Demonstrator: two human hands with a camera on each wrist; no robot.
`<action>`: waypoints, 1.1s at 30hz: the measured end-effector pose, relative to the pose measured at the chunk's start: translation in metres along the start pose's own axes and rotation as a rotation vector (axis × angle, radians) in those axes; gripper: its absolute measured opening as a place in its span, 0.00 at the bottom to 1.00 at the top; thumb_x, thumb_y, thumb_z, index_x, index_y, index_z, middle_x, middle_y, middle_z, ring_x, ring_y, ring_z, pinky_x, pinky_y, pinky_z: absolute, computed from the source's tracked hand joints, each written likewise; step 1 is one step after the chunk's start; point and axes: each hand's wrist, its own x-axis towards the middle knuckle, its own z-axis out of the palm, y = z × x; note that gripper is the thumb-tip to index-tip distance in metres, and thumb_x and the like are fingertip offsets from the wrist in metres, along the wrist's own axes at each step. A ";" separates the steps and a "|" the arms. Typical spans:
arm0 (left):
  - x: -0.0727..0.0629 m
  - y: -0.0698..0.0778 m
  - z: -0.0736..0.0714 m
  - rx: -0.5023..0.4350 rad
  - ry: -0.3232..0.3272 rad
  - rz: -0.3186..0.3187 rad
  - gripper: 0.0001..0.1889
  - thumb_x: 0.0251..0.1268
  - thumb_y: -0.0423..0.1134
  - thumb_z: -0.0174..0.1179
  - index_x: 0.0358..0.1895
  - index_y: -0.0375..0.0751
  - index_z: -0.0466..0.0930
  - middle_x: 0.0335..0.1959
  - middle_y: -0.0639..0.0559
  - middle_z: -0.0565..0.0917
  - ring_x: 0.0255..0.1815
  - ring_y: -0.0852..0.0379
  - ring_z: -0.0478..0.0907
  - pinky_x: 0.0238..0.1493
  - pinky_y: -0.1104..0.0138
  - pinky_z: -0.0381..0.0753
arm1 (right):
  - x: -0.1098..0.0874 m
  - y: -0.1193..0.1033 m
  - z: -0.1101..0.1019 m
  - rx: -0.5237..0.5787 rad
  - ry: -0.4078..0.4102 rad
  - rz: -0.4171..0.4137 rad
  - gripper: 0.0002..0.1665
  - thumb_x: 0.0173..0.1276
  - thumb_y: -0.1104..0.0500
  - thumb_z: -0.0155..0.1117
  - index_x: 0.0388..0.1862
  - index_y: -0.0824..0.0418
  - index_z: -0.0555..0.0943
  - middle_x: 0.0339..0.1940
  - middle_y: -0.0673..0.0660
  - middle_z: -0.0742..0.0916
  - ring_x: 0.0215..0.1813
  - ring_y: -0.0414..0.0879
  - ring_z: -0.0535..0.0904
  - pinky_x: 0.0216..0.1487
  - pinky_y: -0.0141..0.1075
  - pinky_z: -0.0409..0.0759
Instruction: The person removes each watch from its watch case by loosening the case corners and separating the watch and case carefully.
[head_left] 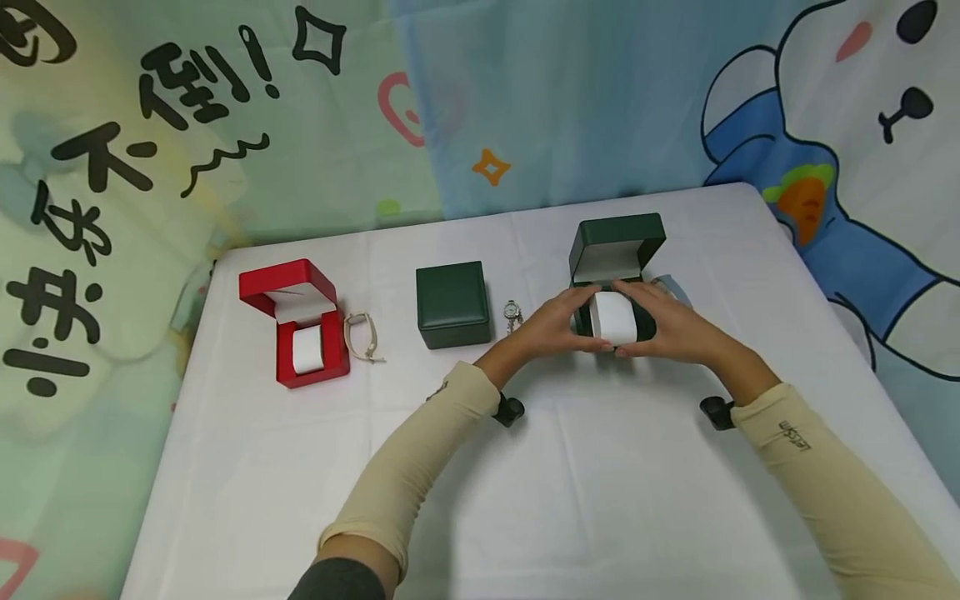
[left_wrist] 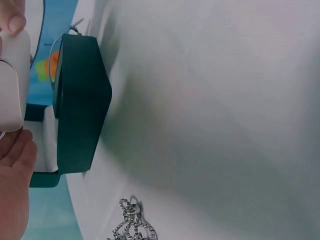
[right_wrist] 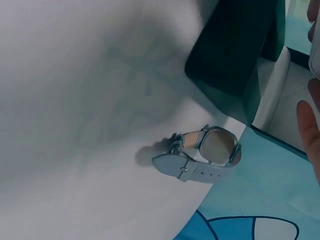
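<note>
Both hands hold a white watch cushion [head_left: 612, 318] between them, over an opened dark green watch box [head_left: 617, 242]. My left hand [head_left: 558, 323] has its fingers and thumb at the cushion's left side. At the other side, my right hand [head_left: 671, 327] grips it the same way. The left wrist view shows the cushion [left_wrist: 14, 85] above the box's pale lining [left_wrist: 47, 145]. Just right of the box lies a watch with a light blue-grey strap [right_wrist: 200, 155], partly hidden by the right hand in the head view. A silver chain-like watch [head_left: 512, 313] lies beyond the left wrist.
A closed green box [head_left: 452, 304] stands left of the silver watch. Farther left, an opened red box [head_left: 311, 354] holds a white cushion, with a beige-strapped watch [head_left: 363, 337] beside it. Everything stands on a white-covered table [head_left: 525, 500], before a printed backdrop [head_left: 525, 100].
</note>
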 end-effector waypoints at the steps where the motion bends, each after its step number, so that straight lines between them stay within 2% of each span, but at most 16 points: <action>1: 0.002 0.000 0.001 0.009 0.006 0.000 0.47 0.51 0.52 0.65 0.71 0.45 0.49 0.69 0.46 0.59 0.67 0.54 0.62 0.62 0.66 0.67 | 0.002 0.001 0.000 -0.010 0.010 -0.015 0.54 0.50 0.53 0.72 0.69 0.69 0.53 0.66 0.72 0.61 0.64 0.67 0.58 0.55 0.64 0.62; 4: 0.009 0.000 0.002 0.052 0.023 0.000 0.47 0.51 0.53 0.64 0.71 0.44 0.49 0.69 0.47 0.60 0.67 0.55 0.61 0.62 0.67 0.66 | 0.008 0.005 -0.003 -0.012 0.019 -0.049 0.49 0.51 0.58 0.72 0.67 0.71 0.57 0.64 0.71 0.63 0.62 0.65 0.60 0.56 0.62 0.63; 12: 0.023 0.001 0.008 0.207 0.018 -0.038 0.46 0.55 0.54 0.61 0.72 0.43 0.45 0.69 0.46 0.59 0.69 0.52 0.57 0.65 0.64 0.62 | 0.023 0.021 -0.004 -0.006 0.000 -0.047 0.48 0.48 0.64 0.72 0.65 0.74 0.58 0.63 0.72 0.64 0.62 0.66 0.61 0.58 0.61 0.62; 17: 0.026 0.001 0.010 0.245 0.004 -0.081 0.44 0.57 0.55 0.58 0.72 0.45 0.45 0.70 0.47 0.58 0.71 0.52 0.55 0.67 0.65 0.60 | 0.026 0.029 -0.001 0.004 0.004 -0.024 0.49 0.47 0.63 0.73 0.65 0.75 0.58 0.63 0.73 0.63 0.63 0.67 0.60 0.58 0.62 0.62; 21: 0.026 0.002 0.011 0.281 0.010 -0.081 0.41 0.59 0.54 0.57 0.72 0.45 0.48 0.70 0.47 0.59 0.70 0.52 0.56 0.67 0.64 0.61 | 0.027 0.032 0.001 0.010 -0.019 0.009 0.51 0.47 0.60 0.74 0.66 0.74 0.57 0.65 0.73 0.61 0.64 0.69 0.58 0.59 0.63 0.60; 27: 0.026 0.003 0.012 0.392 0.026 -0.064 0.38 0.57 0.55 0.58 0.69 0.44 0.56 0.67 0.48 0.63 0.68 0.54 0.60 0.66 0.67 0.61 | 0.027 0.038 0.001 0.019 -0.091 0.039 0.50 0.54 0.55 0.70 0.68 0.73 0.54 0.68 0.73 0.58 0.67 0.69 0.52 0.62 0.64 0.54; 33: 0.026 0.004 0.015 0.491 0.036 -0.087 0.34 0.58 0.56 0.57 0.66 0.45 0.62 0.66 0.50 0.64 0.68 0.55 0.60 0.67 0.68 0.60 | 0.024 0.043 0.003 0.029 -0.112 -0.018 0.41 0.63 0.56 0.60 0.68 0.74 0.55 0.68 0.73 0.57 0.68 0.71 0.50 0.63 0.64 0.52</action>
